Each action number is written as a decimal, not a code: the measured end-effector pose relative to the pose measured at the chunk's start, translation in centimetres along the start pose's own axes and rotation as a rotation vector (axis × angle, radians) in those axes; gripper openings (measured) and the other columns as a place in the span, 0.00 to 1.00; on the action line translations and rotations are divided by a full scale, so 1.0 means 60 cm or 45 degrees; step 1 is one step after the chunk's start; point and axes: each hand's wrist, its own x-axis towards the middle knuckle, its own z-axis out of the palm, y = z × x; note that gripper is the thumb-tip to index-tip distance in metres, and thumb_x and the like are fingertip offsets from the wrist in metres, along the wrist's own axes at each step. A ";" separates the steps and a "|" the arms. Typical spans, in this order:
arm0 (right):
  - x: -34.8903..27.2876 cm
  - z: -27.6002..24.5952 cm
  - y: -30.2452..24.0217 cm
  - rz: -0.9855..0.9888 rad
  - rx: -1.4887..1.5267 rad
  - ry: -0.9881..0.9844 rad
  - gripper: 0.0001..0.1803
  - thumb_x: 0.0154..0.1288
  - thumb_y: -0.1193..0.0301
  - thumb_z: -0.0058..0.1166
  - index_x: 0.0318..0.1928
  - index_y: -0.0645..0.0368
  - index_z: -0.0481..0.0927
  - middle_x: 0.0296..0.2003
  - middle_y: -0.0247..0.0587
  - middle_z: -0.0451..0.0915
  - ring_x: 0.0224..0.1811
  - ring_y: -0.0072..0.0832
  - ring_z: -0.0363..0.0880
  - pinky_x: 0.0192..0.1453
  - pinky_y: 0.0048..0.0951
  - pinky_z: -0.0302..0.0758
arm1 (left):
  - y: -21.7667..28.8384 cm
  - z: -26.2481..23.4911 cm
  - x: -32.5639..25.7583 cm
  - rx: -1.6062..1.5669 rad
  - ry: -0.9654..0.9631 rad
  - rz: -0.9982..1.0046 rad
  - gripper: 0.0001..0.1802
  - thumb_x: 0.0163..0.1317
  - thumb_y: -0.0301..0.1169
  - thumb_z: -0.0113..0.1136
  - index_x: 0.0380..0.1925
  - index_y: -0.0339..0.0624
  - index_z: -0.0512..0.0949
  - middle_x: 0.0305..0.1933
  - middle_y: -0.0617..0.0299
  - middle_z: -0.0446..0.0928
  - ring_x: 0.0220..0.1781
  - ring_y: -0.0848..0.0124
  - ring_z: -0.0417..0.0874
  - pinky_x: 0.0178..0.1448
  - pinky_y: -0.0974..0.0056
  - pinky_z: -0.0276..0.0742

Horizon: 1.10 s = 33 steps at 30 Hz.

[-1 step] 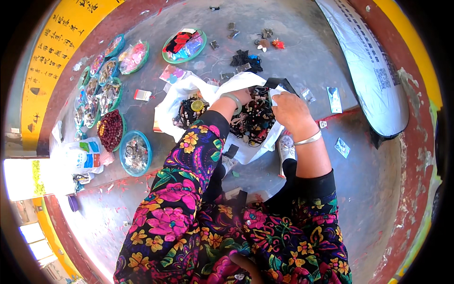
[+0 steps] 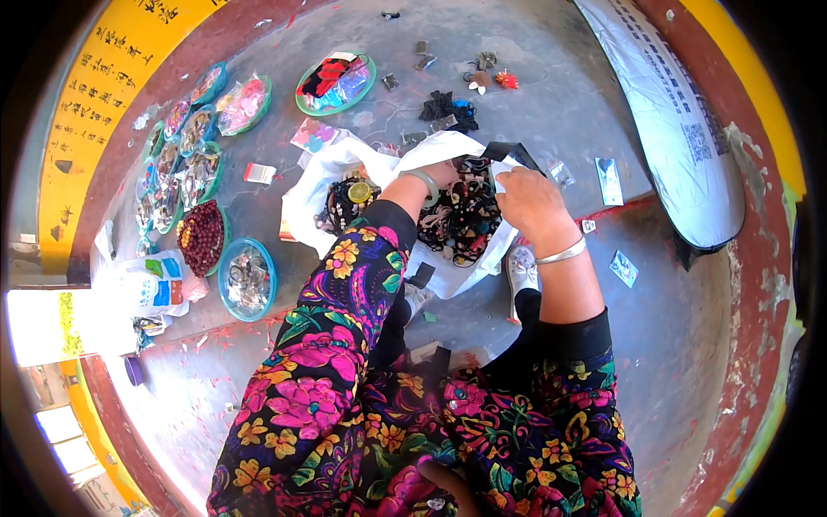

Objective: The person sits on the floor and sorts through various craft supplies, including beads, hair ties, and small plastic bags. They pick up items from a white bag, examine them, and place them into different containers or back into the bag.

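Observation:
A white bag (image 2: 303, 200) stands wide-mouthed on the floor between my feet, full of small dark beaded trinkets (image 2: 458, 220) on cords. My left hand (image 2: 442, 175), with a pale bangle at the wrist, reaches down into it; its fingers are mostly hidden among the contents. At the bag's right rim, my right hand (image 2: 527, 202) pinches the white edge near a black strap (image 2: 510, 153). A silver bangle circles that wrist. Left of my left forearm, a round yellow piece (image 2: 359, 192) lies on more dark strands inside the bag.
Several baskets of small packaged goods line the left, including a blue basket (image 2: 247, 280) and dark red beads (image 2: 202, 239). A green-rimmed basket (image 2: 336, 84) stands beyond the bag. Black bundles (image 2: 450, 110) and small packets (image 2: 608, 182) lie about. A long silvery panel (image 2: 668, 129) lies at right.

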 end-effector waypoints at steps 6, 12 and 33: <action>-0.001 -0.006 -0.007 0.001 -0.053 0.017 0.10 0.56 0.71 0.45 0.34 0.59 0.80 0.36 0.49 0.78 0.42 0.41 0.77 0.45 0.37 0.75 | -0.016 -0.011 0.001 -0.300 0.054 0.050 0.14 0.49 0.33 0.56 0.37 0.42 0.75 0.34 0.55 0.77 0.33 0.62 0.78 0.40 0.63 0.74; 0.002 -0.003 -0.006 0.008 -0.062 0.044 0.10 0.56 0.72 0.45 0.34 0.58 0.80 0.36 0.49 0.78 0.42 0.42 0.78 0.45 0.37 0.75 | -0.004 -0.006 0.002 0.034 -0.025 0.031 0.20 0.49 0.35 0.58 0.44 0.45 0.73 0.39 0.53 0.76 0.39 0.60 0.78 0.45 0.63 0.73; 0.006 0.004 -0.002 -0.039 -0.002 0.063 0.09 0.54 0.73 0.46 0.32 0.60 0.80 0.35 0.50 0.78 0.40 0.43 0.78 0.44 0.38 0.75 | 0.003 -0.014 0.002 0.256 -0.720 0.129 0.13 0.40 0.26 0.56 0.31 0.44 0.76 0.30 0.62 0.76 0.33 0.67 0.75 0.38 0.64 0.70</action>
